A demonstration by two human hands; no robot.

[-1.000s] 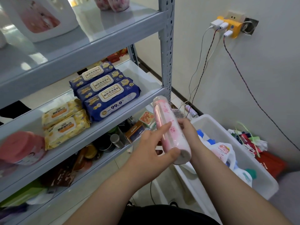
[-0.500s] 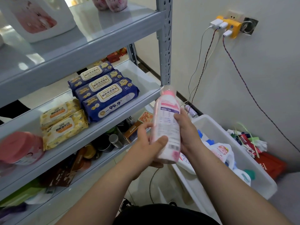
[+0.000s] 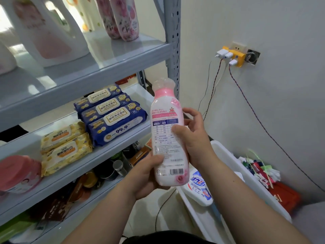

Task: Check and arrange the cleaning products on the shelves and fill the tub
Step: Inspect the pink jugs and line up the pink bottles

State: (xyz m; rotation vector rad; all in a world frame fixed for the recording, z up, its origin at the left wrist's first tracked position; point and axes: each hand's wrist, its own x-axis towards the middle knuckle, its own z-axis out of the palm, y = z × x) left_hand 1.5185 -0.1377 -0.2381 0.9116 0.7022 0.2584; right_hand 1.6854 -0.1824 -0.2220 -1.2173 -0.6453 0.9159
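Both hands grip the pink bottle point(image 3: 167, 134) upright: my left hand point(image 3: 146, 175) curls round its base, my right hand point(image 3: 193, 138) wraps its middle. Below it, the white tub point(image 3: 233, 159) holds a blue-labelled bottle point(image 3: 198, 188).

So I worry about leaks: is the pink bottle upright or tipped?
Upright: the pink bottle has its cap on top, left hand gripping its base, right hand its side.
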